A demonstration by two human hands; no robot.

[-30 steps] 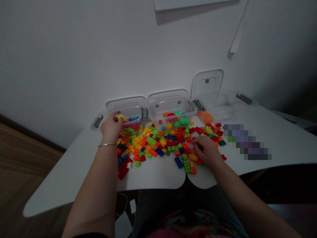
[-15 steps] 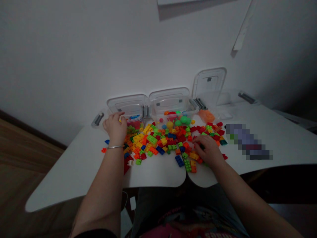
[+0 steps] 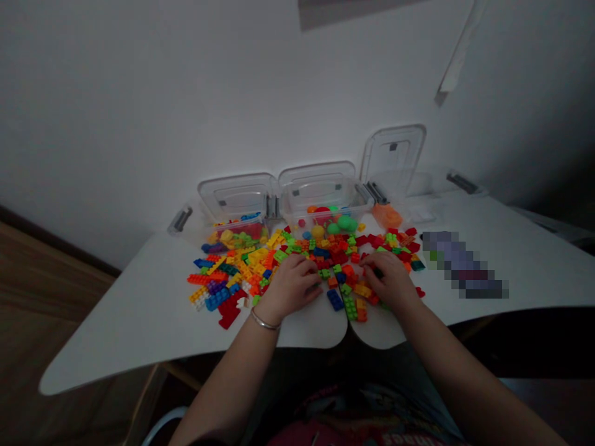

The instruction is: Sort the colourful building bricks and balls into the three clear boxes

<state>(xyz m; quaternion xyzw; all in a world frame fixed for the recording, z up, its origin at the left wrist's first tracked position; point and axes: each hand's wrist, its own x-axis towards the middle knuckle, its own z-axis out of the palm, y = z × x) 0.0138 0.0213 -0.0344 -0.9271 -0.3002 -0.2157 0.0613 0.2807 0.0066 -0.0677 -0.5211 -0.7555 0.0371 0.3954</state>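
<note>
Head view: both our hands are now over the heap of plastic building bricks, which spreads across the middle of the table and reaches the fronts of the boxes. Our left hand has come away from the left box and rests on the near middle of the heap, its fingers curled down among the bricks; we cannot tell whether they hold anything. Our right hand stays at the heap's right side, its fingers drawn together on a dark brick, which they mostly hide. A silver bangle circles our left wrist. Behind the heap stand two clear plastic boxes with their lids open: the left box holds bricks, and the right box holds coloured balls. An orange object sits just beside the right box on the white table, and a pixelated patch hides part of the table further right.
</note>
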